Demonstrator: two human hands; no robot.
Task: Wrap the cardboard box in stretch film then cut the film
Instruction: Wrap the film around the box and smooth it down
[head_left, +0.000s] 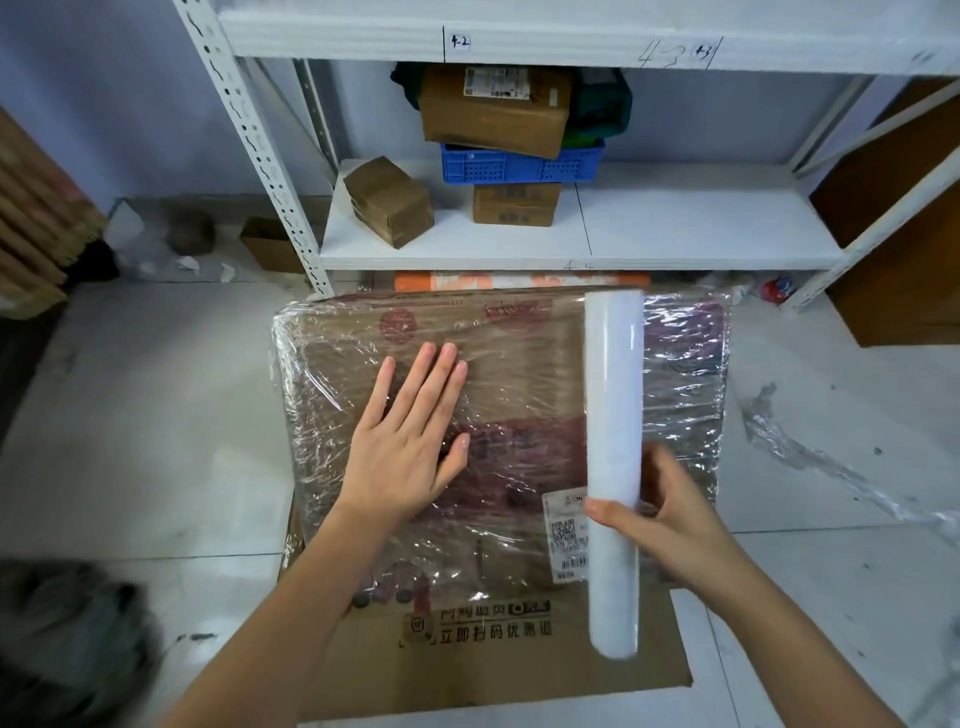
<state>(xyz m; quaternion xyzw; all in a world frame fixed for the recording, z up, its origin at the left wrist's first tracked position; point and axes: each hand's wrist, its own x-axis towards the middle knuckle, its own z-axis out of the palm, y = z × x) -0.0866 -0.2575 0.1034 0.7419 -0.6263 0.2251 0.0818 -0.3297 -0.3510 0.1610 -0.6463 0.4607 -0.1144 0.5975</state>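
Note:
A large flat cardboard box (519, 654) with red print lies on the floor in front of me, its far part covered in shiny stretch film (680, 374). My left hand (410, 441) presses flat on the filmed top, fingers straight. My right hand (670, 514) grips a white roll of stretch film (613, 415) near its lower half; the roll lies lengthwise over the box's right side. A white shipping label (563, 535) shows beside the roll. The near strip of the box shows bare cardboard.
A white metal shelf (675, 228) stands just behind the box, holding small cartons (389, 200) and a blue crate (519, 163). Loose film scraps (810, 457) lie on the tiled floor at right. A dark blurred object (67, 639) sits at lower left.

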